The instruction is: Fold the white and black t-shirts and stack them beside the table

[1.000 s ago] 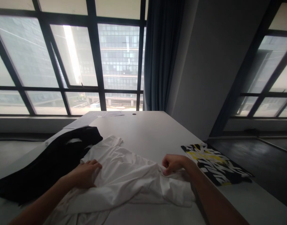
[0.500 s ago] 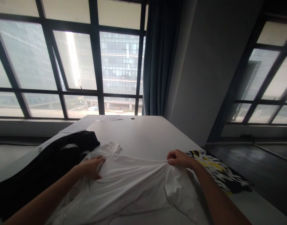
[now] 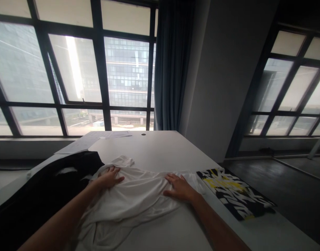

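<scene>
Both of my hands lie flat on the white garment [image 3: 133, 198], fingers spread wide and gripping nothing. My left hand [image 3: 109, 177] presses its palm on the cloth near the collar end; my right hand [image 3: 179, 188] rests palm down, with its fingers [image 3: 172, 180] fanned toward the far hem. Neither hand pinches a fold; the touch is only a flat press.

The likely trouble, as I judge it, starts right under my palms. The fabric between and below my hands is still bunched in soft ridges, and a flat press with open fingers could trap those creases rather than clear them. The near part of the garment sags in a loose heap toward the table [image 3: 160, 153] edge closest to me, so a push away from my body might drag the whole piece instead of stretching it, and the slack could slide off the near side.

Just beside my left fingers lies a black garment [image 3: 45, 188], its edge touching or overlapping the white one; I cannot tell which lies on top. A sweep to that side could catch it and pull both together. Beyond my right fingers, apart from the white cloth, a black, white and yellow patterned piece [image 3: 234, 193] lies flat near the table's edge. Farther off, papers [image 3: 110, 134] sit by the window [image 3: 78, 73].
</scene>
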Available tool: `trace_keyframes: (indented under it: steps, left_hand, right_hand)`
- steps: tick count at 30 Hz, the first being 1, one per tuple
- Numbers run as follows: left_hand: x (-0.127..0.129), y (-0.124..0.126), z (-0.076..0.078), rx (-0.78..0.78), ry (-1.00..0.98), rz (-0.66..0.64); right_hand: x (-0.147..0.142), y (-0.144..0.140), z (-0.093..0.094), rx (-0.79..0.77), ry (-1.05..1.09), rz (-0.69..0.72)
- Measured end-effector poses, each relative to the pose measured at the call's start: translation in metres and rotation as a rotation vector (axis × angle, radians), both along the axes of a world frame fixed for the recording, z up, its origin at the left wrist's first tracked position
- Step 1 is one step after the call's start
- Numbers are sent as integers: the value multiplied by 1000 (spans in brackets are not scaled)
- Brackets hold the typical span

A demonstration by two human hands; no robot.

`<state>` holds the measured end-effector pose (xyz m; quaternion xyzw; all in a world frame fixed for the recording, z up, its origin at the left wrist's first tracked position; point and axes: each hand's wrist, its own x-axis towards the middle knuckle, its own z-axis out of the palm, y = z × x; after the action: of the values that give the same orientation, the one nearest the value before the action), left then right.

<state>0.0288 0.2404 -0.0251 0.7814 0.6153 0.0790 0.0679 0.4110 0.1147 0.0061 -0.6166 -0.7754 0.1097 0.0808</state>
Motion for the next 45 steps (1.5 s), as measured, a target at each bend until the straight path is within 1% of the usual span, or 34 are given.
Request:
trace_keyframes:
  steps: [1, 4, 5, 6, 8, 10, 13, 15, 16, 19, 22, 25, 27, 28, 29, 31, 33, 35, 37, 39, 42, 45]
  left_hand:
    - [3, 3, 1, 11, 10, 24]
    - [11, 5, 10, 93, 32, 79]
    - [13, 3, 15, 133, 37, 82]
    - [16, -1, 20, 172, 41, 76]
    - [18, -13, 28, 224, 47, 50]
    - [18, -30, 31, 223, 54, 32]
    - [12, -57, 25, 137, 85, 34]
    - [7, -68, 18, 54, 116, 31]
    - [5, -69, 15, 24, 126, 29]
    - [6, -57, 7, 9, 125, 43]
    - [13, -32, 5, 59, 100, 64]
    - [17, -11, 6, 113, 69, 54]
    - [16, -8, 9, 153, 40, 30]
    - [15, -10, 11, 177, 24, 16]
    - [12, -15, 13, 199, 9, 2]
    - [5, -34, 16, 288, -23, -36]
    - [-3, -60, 15, 406, -55, -106]
    - [-11, -85, 11, 474, -92, -179]
    - [-14, -103, 6, 450, -133, -210]
    - [-15, -113, 5, 400, -165, -191]
    - [-15, -122, 10, 336, -157, -179]
    - [-22, -135, 19, 299, -149, -199]
  right_hand:
    - [-1, 0, -1, 60, -22, -21]
    - [-7, -1, 1, 328, -92, -75]
    - [-10, -2, 3, 384, -105, -76]
    - [-13, -3, 6, 403, -110, -66]
    - [-19, -7, 10, 348, -101, -36]
    - [-24, -10, 12, 268, -95, -17]
    - [-30, -11, 7, 237, -108, -26]
    - [-31, -9, 2, 248, -112, -44]
    - [-30, -7, -1, 253, -108, -55]
    - [-25, -1, -8, 283, -54, -69]
    - [-16, 3, -9, 338, 35, 12]
    - [-11, 3, -9, 353, 79, 93]
    - [-11, 4, -11, 338, 81, 93]
    - [-10, 4, -13, 333, 77, 77]
    - [-11, 4, -15, 332, 71, 54]
    - [-11, 5, -19, 340, 48, 3]
    - [-11, 5, -22, 357, 19, -41]
    - [-11, 5, -22, 389, -9, -92]
    - [-8, 5, -21, 408, -50, -171]
    - [0, 4, -18, 390, -101, -253]
    - [24, 3, -12, 370, -123, -329]
    - [54, 0, -9, 444, -40, -372]
